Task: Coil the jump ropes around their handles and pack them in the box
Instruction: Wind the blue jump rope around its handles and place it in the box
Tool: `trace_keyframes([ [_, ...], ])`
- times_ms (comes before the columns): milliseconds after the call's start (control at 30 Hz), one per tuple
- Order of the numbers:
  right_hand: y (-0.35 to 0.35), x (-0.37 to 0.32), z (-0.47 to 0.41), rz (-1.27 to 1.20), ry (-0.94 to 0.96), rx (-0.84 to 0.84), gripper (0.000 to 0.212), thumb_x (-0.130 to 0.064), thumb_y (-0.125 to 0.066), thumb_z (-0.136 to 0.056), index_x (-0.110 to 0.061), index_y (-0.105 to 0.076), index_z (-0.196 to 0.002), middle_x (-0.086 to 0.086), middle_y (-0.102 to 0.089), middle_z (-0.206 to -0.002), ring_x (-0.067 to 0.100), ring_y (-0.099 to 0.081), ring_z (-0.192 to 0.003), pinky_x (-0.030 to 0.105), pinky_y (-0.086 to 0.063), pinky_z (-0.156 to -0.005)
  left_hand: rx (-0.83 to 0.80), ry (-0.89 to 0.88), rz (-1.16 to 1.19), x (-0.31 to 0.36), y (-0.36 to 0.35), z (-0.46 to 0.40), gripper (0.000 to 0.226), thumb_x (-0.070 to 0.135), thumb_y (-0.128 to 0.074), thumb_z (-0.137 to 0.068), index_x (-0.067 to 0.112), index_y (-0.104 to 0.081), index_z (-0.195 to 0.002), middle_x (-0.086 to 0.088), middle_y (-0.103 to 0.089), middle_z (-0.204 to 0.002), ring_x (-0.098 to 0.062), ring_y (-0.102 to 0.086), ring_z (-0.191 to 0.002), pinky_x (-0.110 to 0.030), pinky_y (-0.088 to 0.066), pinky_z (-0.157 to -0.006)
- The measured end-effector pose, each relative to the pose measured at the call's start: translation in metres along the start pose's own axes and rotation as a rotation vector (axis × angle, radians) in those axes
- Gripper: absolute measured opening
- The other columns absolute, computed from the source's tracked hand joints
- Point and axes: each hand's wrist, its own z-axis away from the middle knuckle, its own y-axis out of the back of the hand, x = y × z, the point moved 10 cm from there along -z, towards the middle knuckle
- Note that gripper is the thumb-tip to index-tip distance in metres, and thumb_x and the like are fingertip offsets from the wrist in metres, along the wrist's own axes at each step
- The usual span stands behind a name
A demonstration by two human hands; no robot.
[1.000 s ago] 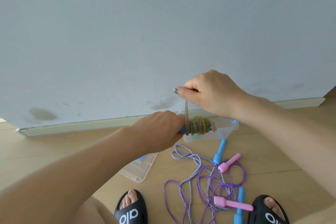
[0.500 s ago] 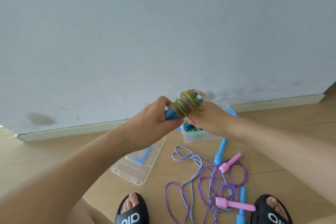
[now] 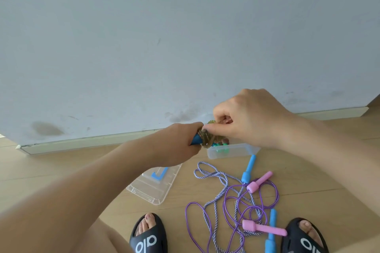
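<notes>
Wood floor (image 3: 61,172) runs to a pale wall (image 3: 164,37). Left hand (image 3: 176,146) grips the blue handle (image 3: 196,139) of a coiled rope (image 3: 207,137), held above the box (image 3: 230,151) by the wall; right hand (image 3: 246,117) pinches the coil. On the floor nearer the feet lie the lid (image 3: 154,187), a purple rope (image 3: 242,205) and a striped rope (image 3: 213,174), tangled together.

- A room in a home, seen at floor level: light wood-look plank floor (image 3: 61,172) meeting a plain pale grey wall (image 3: 185,37) with scuff marks.
- A low white skirting board (image 3: 82,142) runs along the wall's foot.
- Bare feet in black slide sandals (image 3: 149,236) suggest a domestic indoor setting.
</notes>
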Motion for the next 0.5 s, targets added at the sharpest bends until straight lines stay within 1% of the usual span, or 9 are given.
trace_keyframes([
  [33,0.003,0.001,-0.001,-0.014,0.008,0.01,0.054,-0.062,-0.052,-0.086,-0.014,-0.047,-0.062,0.001,-0.047,-0.052,0.018,-0.039,-0.054,0.029,-0.026,-0.051,0.015,-0.022,-0.043,0.004,0.001,0.001,0.014,0.023,-0.051,-0.094,0.031,-0.044,-0.084,0.006,-0.053,-0.073,-0.012,-0.049,-0.06,-0.025,-0.036,-0.053],
  [67,0.002,0.003,-0.002,-0.035,0.005,0.009,0.055,-0.064,-0.051,-0.085,-0.015,-0.045,-0.06,0.001,-0.047,-0.053,0.017,-0.039,-0.054,0.03,-0.027,-0.052,0.029,-0.045,-0.092,0.008,0.001,0.003,0.02,0.024,-0.051,-0.095,0.031,-0.04,-0.079,0.006,-0.049,-0.069,-0.01,-0.046,-0.056,-0.025,-0.033,-0.051],
  [100,0.0,0.005,-0.004,-0.063,-0.006,0.0,0.055,-0.064,-0.051,-0.084,-0.015,-0.045,-0.06,0.001,-0.046,-0.052,0.016,-0.038,-0.054,0.031,-0.029,-0.053,0.037,-0.065,-0.132,0.011,0.001,0.003,0.021,0.025,-0.051,-0.095,0.029,-0.039,-0.078,0.005,-0.047,-0.067,-0.01,-0.043,-0.054,-0.024,-0.031,-0.049],
  [167,-0.011,0.015,-0.007,-0.171,-0.05,-0.058,0.056,-0.062,-0.054,-0.085,-0.014,-0.044,-0.058,0.0,-0.043,-0.049,0.015,-0.038,-0.051,0.031,-0.029,-0.052,0.054,-0.112,-0.176,0.018,0.002,0.004,0.016,0.028,-0.051,-0.096,0.023,-0.04,-0.085,0.005,-0.045,-0.065,-0.01,-0.041,-0.052,-0.023,-0.029,-0.048],
  [267,-0.033,0.025,-0.007,-0.427,-0.118,-0.138,0.057,-0.055,-0.06,-0.088,-0.014,-0.041,-0.054,-0.002,-0.039,-0.045,0.013,-0.037,-0.043,0.025,-0.028,-0.047,0.066,-0.177,-0.184,0.024,0.004,0.007,0.012,0.033,-0.054,-0.094,0.028,-0.044,-0.094,0.005,-0.047,-0.063,-0.011,-0.045,-0.053,-0.024,-0.033,-0.05],
  [333,-0.041,0.028,-0.006,-0.494,-0.14,-0.142,0.053,-0.049,-0.061,-0.09,-0.015,-0.042,-0.054,-0.004,-0.039,-0.045,0.013,-0.038,-0.042,0.022,-0.029,-0.044,0.069,-0.204,-0.16,0.026,0.006,0.01,0.02,0.043,-0.06,-0.089,0.031,-0.048,-0.098,0.005,-0.049,-0.061,-0.012,-0.047,-0.053,-0.024,-0.033,-0.05],
  [400,-0.044,0.028,-0.007,-0.541,-0.161,-0.151,0.042,-0.048,-0.062,-0.09,-0.017,-0.05,-0.064,-0.007,-0.044,-0.045,0.011,-0.039,-0.044,0.02,-0.032,-0.045,0.067,-0.223,-0.142,0.03,0.008,0.013,0.035,0.06,-0.066,-0.079,0.034,-0.047,-0.091,0.005,-0.042,-0.055,-0.014,-0.041,-0.051,-0.022,-0.029,-0.048],
  [433,-0.045,0.027,-0.008,-0.575,-0.169,-0.174,0.037,-0.047,-0.062,-0.091,-0.018,-0.053,-0.071,-0.009,-0.046,-0.046,0.01,-0.039,-0.045,0.019,-0.032,-0.046,0.072,-0.236,-0.123,0.032,0.008,0.015,0.042,0.068,-0.066,-0.075,0.032,-0.047,-0.086,0.003,-0.037,-0.054,-0.016,-0.036,-0.051,-0.024,-0.028,-0.047],
  [500,-0.057,0.025,-0.007,-0.652,-0.196,-0.267,0.029,-0.04,-0.061,-0.093,-0.015,-0.056,-0.08,-0.009,-0.052,-0.054,0.009,-0.042,-0.051,0.02,-0.035,-0.051,0.089,-0.261,-0.093,0.038,0.009,0.018,0.046,0.076,-0.057,-0.075,0.032,-0.044,-0.076,-0.002,-0.033,-0.054,-0.017,-0.033,-0.051,-0.027,-0.028,-0.048],
])
